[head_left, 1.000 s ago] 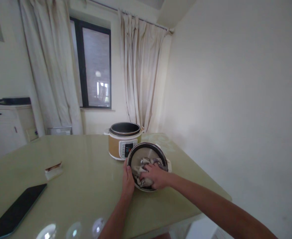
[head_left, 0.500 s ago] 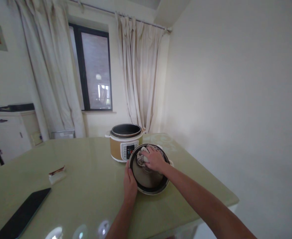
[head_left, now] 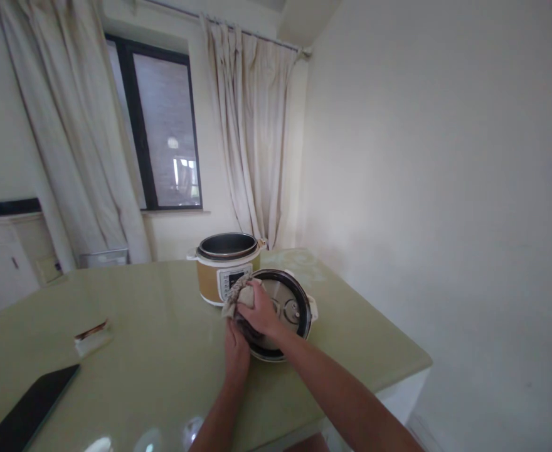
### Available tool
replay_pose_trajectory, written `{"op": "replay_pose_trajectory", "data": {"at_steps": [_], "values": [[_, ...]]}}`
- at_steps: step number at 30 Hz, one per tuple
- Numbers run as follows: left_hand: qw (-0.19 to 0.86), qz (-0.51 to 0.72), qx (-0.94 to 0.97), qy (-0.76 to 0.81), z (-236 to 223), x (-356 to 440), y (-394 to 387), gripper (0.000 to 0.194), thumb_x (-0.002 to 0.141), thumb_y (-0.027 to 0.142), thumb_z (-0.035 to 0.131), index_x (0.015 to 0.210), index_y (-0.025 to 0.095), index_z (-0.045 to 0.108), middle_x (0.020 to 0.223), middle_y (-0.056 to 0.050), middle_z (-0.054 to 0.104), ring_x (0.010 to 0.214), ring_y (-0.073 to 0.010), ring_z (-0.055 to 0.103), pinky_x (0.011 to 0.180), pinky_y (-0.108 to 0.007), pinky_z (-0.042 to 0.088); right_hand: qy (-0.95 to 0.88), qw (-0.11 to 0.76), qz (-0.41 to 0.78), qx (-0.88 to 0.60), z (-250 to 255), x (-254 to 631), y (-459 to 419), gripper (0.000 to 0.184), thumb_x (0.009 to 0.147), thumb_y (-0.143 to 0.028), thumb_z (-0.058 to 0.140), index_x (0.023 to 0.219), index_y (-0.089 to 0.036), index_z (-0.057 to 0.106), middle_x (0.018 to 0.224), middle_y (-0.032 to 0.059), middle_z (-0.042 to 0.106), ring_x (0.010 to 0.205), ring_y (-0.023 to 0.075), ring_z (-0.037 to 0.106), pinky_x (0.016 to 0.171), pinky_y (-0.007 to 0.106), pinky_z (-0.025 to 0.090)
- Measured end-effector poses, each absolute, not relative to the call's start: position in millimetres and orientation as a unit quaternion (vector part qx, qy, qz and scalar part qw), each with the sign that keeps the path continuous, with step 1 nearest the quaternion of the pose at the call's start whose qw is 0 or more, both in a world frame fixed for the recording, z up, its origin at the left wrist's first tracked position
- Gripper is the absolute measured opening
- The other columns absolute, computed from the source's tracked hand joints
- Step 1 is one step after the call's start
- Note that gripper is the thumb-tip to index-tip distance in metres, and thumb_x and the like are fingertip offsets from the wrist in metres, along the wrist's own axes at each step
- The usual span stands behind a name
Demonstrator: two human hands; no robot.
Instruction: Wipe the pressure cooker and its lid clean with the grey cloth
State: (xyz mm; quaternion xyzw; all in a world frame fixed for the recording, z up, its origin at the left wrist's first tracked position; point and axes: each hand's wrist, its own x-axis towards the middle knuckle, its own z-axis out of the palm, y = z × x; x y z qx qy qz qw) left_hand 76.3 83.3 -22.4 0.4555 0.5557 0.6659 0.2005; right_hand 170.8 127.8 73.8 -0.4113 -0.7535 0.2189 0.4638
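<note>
My right hand [head_left: 258,309] is closed on a crumpled, patterned cloth [head_left: 239,296], pressed against the left rim of a round pressure cooker lid [head_left: 283,292]. The lid is tilted with its metal inner side towards me, and a dark ring runs round its edge. My left hand [head_left: 237,349] grips the lid's lower left edge; part of its fingers is hidden behind the rim and cloth. Just behind the lid stands the open electric pressure cooker [head_left: 207,276], tan and white with a dark inner pot, its control panel partly covered by the cloth.
The cooker rests on a glossy pale green table [head_left: 153,314]. A dark flat slab [head_left: 34,402] lies at the near left, and a small white packet [head_left: 91,339] sits beyond it. A wall [head_left: 421,188] rises along the right; curtains [head_left: 257,125] hang behind.
My right hand has moved the cloth left, from the lid's upper inner face to its left rim. The metal fittings in the lid's middle now show. The view has shifted slightly right.
</note>
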Motion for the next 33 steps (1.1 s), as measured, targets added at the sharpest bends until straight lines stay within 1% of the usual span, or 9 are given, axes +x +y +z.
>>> {"op": "replay_pose_trajectory", "data": {"at_steps": [5,7,9,11,15,18,24,29,33], "values": [[0.226,0.689,0.437,0.532,-21.6,76.7,79.0,0.064,0.108,0.056,0.021,0.146,0.016,0.054,0.142,-0.017,0.066,0.137,-0.0273,0.061,0.118,-0.044,0.048,-0.828,0.324,0.25,-0.383,65.4,193.7,104.1,0.027,0.09,-0.034,0.066,0.114,-0.023,0.071,0.109,0.0058,0.07,0.101,0.0236,0.066,0.096,0.037,0.052],[0.212,0.692,0.452,0.522,-15.6,77.4,76.0,0.06,0.106,0.056,0.032,0.152,0.019,0.049,0.15,-0.014,0.061,0.144,-0.0258,0.055,0.122,-0.043,0.044,-0.847,0.273,0.197,-0.411,65.8,215.9,93.0,0.033,0.089,-0.043,0.07,0.115,-0.023,0.073,0.117,0.0088,0.067,0.108,0.0271,0.064,0.099,0.041,0.051],[0.187,0.683,0.469,0.527,-10.6,77.0,74.1,0.061,0.103,0.052,0.045,0.156,0.022,0.044,0.156,-0.012,0.055,0.148,-0.0262,0.05,0.125,-0.043,0.039,-0.849,0.262,0.128,-0.44,67.7,237.2,84.4,0.054,0.085,-0.056,0.075,0.129,-0.026,0.07,0.134,0.0125,0.06,0.123,0.0332,0.058,0.106,0.047,0.048],[0.176,0.67,0.481,0.537,-8.5,75.2,73.0,0.063,0.102,0.049,0.049,0.158,0.023,0.039,0.159,-0.012,0.052,0.15,-0.0275,0.047,0.126,-0.045,0.037,-0.843,0.297,0.075,-0.442,68.1,255.5,81.1,0.071,0.084,-0.064,0.074,0.146,-0.03,0.06,0.146,0.0134,0.053,0.134,0.0355,0.05,0.113,0.051,0.043],[0.181,0.645,0.494,0.554,-10.1,70.7,71.2,0.069,0.103,0.051,0.046,0.164,0.024,0.028,0.167,-0.011,0.043,0.155,-0.0295,0.04,0.129,-0.046,0.033,-0.707,0.507,0.003,-0.493,51.6,281.7,96.9,0.06,0.1,-0.055,0.053,0.15,-0.022,0.052,0.147,0.0165,0.054,0.139,0.0323,0.046,0.121,0.051,0.034],[0.15,0.64,0.496,0.567,-9.6,70.4,69.8,0.07,0.103,0.056,0.045,0.164,0.024,0.03,0.164,-0.014,0.046,0.153,-0.0313,0.042,0.128,-0.048,0.035,-0.549,0.617,0.037,-0.563,21.4,290.4,118.8,0.065,0.098,-0.054,0.049,0.148,-0.013,0.049,0.145,0.0228,0.056,0.139,0.0349,0.048,0.118,0.055,0.038],[-0.044,0.602,0.543,0.584,-2.5,75.0,61.9,0.054,0.107,0.049,0.043,0.152,0.021,0.053,0.157,-0.018,0.052,0.151,-0.0313,0.043,0.127,-0.053,0.031,-0.481,0.603,0.204,-0.603,-17.6,300.5,134.2,0.079,0.078,-0.053,0.065,0.144,-0.012,0.054,0.132,0.0203,0.069,0.121,0.0378,0.064,0.104,0.051,0.051],[-0.113,0.484,0.698,0.515,7.1,72.4,49.9,0.048,0.107,0.036,0.04,0.152,0.028,0.057,0.145,-0.011,0.066,0.139,-0.0279,0.057,0.133,-0.055,0.01,-0.487,0.598,0.297,-0.563,-7.6,310.3,125.8,0.051,0.073,-0.057,0.069,0.109,-0.02,0.072,0.102,0.009,0.078,0.095,0.0312,0.071,0.087,0.042,0.056],[-0.062,0.342,0.807,0.478,24.8,91.9,48.9,0.073,0.093,0.048,0.065,0.161,0.031,0.046,0.163,-0.013,0.049,0.149,-0.0368,0.046,0.127,-0.057,0.029,-0.5,0.619,0.289,-0.532,-0.4,304.5,117.1,0.046,0.079,-0.056,0.068,0.109,-0.022,0.066,0.1,0.0057,0.077,0.093,0.0272,0.07,0.086,0.039,0.055]]}}
